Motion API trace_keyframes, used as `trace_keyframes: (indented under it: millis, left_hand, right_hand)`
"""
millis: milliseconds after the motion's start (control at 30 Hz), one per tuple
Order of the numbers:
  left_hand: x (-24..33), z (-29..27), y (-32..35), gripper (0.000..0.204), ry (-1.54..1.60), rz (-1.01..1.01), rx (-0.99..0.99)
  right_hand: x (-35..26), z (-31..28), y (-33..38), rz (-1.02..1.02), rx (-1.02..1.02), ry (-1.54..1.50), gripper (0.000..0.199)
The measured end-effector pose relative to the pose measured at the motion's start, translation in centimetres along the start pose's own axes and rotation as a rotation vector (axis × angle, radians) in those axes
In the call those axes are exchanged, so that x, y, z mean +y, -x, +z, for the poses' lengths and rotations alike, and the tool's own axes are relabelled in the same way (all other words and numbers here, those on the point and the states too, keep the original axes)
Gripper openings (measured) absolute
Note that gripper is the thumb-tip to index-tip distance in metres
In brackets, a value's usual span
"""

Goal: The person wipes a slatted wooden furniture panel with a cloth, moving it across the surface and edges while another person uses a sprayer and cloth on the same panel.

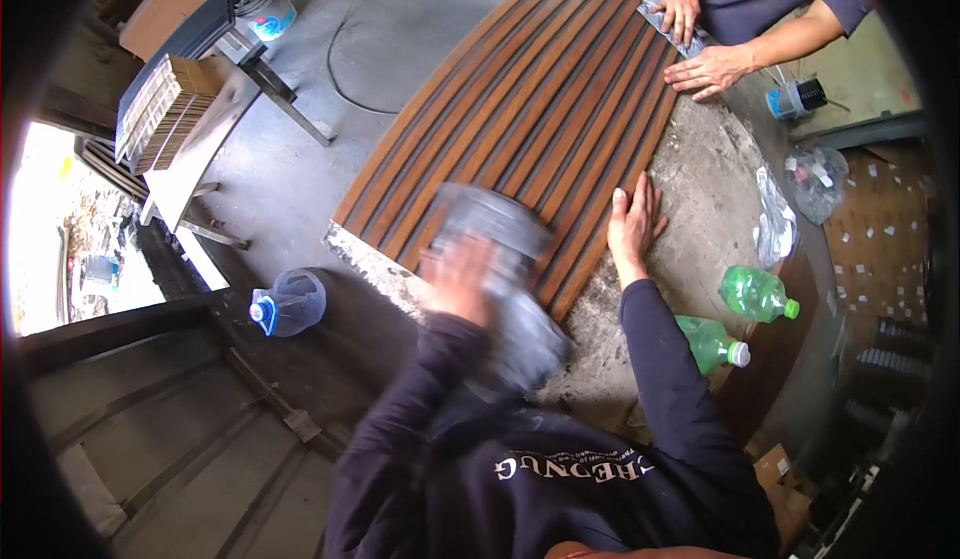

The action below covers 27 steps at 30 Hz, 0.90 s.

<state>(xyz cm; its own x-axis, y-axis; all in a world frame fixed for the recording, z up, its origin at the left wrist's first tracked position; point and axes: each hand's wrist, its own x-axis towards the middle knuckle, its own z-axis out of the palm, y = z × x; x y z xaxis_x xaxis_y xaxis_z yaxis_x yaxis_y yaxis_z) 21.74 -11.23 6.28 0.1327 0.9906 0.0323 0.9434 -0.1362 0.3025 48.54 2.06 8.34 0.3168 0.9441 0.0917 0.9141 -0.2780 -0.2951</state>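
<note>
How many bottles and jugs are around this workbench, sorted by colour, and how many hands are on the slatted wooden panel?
Green plastic bottles: 2, lying on the bench right of the panel
Blue-tinted jug: 1, on the floor
Hands on the slatted panel: 4; the person's left hand, blurred, on a grey cloth, right hand flat, plus a co-worker's two hands
Total: 7
</note>
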Motion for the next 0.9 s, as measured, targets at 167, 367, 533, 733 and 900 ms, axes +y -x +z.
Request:
trace_keyframes:
  millis: [167,367,533,733,900]
  left_hand:
    - [-12.2,-5.5,-3.5,0.071,-0.21,-0.374,0.206]
    - [9.0,-3.8,0.3,0.066,0.113,0.083,-0.4]
    - [3.5,-2.9,1.0,0.02,0.081,0.081,-0.21]
    - [-4.6,-6.7,-4.2,0.075,-0.112,-0.238,0.063]
    - [6.4,-1.8,-2.7,0.071,-0.094,0.12,-0.064]
  right_hand:
    - [-1.5,-0.7,0.4,-0.012,-0.001,0.025,0.061]
    - [0.5,-0.6,-0.1,-0.032,0.073,-0.048,0.058]
    - [0.0,-0.6,0.2,-0.056,0.013,0.049,0.058]
    - [-0.4,-0.5,0.3,-0.056,0.065,0.072,0.059]
    - [-0.6,-0.9,0.1,-0.077,0.112,0.058,0.058]
